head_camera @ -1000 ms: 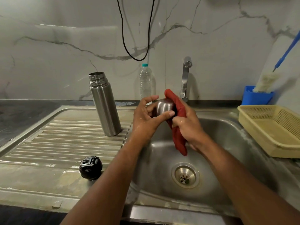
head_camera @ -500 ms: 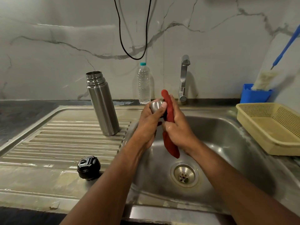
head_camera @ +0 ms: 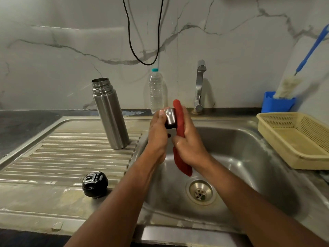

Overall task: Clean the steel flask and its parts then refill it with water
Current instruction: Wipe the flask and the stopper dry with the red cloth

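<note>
A black stopper (head_camera: 95, 184) lies near on the draining board, the open steel flask (head_camera: 110, 114) upright beyond; over the sink (head_camera: 249, 148), the left hand (head_camera: 157, 134) grips the steel cup (head_camera: 170, 117) while the right hand (head_camera: 188, 139) clasps a red cloth (head_camera: 179, 138) against it.

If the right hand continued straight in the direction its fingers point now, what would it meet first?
The right hand holds the red cloth, fingers pointing up and away toward the back wall. Going straight on, it would probably reach the tap first, though depth is unclear; it might pass just left of it.
</note>
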Demonstrator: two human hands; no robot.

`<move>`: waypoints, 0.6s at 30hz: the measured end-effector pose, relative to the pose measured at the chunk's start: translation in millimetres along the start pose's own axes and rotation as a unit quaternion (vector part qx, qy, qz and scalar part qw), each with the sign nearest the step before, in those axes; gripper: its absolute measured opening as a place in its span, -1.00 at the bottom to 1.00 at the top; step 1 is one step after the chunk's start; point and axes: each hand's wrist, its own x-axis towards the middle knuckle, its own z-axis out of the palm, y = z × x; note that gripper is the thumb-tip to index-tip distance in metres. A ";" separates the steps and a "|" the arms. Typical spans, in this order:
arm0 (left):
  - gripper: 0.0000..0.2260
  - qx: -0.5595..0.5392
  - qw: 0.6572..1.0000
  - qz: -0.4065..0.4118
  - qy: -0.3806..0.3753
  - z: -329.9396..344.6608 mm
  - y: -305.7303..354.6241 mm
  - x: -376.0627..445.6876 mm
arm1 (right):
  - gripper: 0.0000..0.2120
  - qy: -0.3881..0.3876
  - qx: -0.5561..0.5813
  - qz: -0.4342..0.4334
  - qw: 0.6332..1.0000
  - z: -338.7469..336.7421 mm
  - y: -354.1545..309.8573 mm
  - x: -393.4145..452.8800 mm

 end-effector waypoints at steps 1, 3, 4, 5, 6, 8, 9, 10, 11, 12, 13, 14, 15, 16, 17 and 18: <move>-0.66 -0.002 1.000 -0.009 0.018 -3.4 0.1 1.3 | -0.05 -0.017 -0.046 -0.025 0.998 4.3 -1.5 -2.7; -0.64 -0.024 0.999 -0.030 0.031 -8.1 1.9 1.8 | -0.03 -0.038 -0.123 -0.062 0.990 9.8 0.1 -4.4; -0.62 -0.034 0.999 -0.034 0.021 -8.0 3.2 0.4 | -0.02 -0.037 -0.130 -0.067 0.989 9.3 0.7 -3.7; -0.60 -0.039 0.999 -0.028 0.002 -6.1 5.0 -1.4 | -0.02 -0.031 -0.116 -0.060 0.991 7.0 1.2 -2.1; -0.58 -0.038 0.999 -0.017 -0.022 -4.3 5.9 -2.2 | -0.03 -0.022 -0.079 -0.041 0.996 3.8 0.5 -0.5; -0.52 -0.038 0.997 0.002 -0.060 -1.3 7.4 -4.6 | -0.10 -0.005 0.021 0.020 1.000 -1.6 -2.8 2.3; -0.50 -0.041 0.997 0.004 -0.071 -0.4 7.7 -5.2 | -0.15 0.002 0.069 0.055 0.996 -2.4 -5.1 3.3; -0.49 -0.042 0.996 0.003 -0.076 -0.3 6.8 -4.8 | -0.22 0.013 0.112 0.089 0.990 -2.4 -6.1 4.7; -0.50 -0.042 0.996 0.004 -0.076 -0.4 4.6 -3.7 | -0.29 0.026 0.149 0.122 0.981 -1.9 -4.8 6.7; -0.54 -0.037 0.997 0.005 -0.072 -0.9 1.6 -1.4 | -0.35 0.036 0.178 0.147 0.972 -0.6 -3.6 7.6; -0.58 -0.028 0.997 0.006 -0.065 -1.6 -1.0 0.5 | -0.39 0.041 0.194 0.165 0.966 1.3 -4.0 6.7; -0.62 -0.017 0.998 0.006 -0.053 -2.4 -2.5 2.0 | -0.38 0.041 0.186 0.168 0.967 3.9 -4.2 4.4; -0.63 -0.011 0.999 0.010 -0.040 -3.5 -3.8 3.7 | -0.34 0.036 0.151 0.151 0.976 5.9 -4.4 1.7; -0.63 -0.002 0.999 0.014 -0.031 -5.0 -4.2 5.1 | -0.26 0.026 0.101 0.116 0.988 7.9 -5.0 -1.0; -0.61 0.005 0.999 0.022 -0.027 -6.8 -3.8 6.0 | -0.18 0.019 0.052 0.075 0.996 9.9 -5.4 -3.0; -0.59 0.008 0.999 0.030 -0.028 -8.4 -1.5 5.6 | -0.13 0.015 0.015 0.034 0.999 11.6 -5.9 -4.0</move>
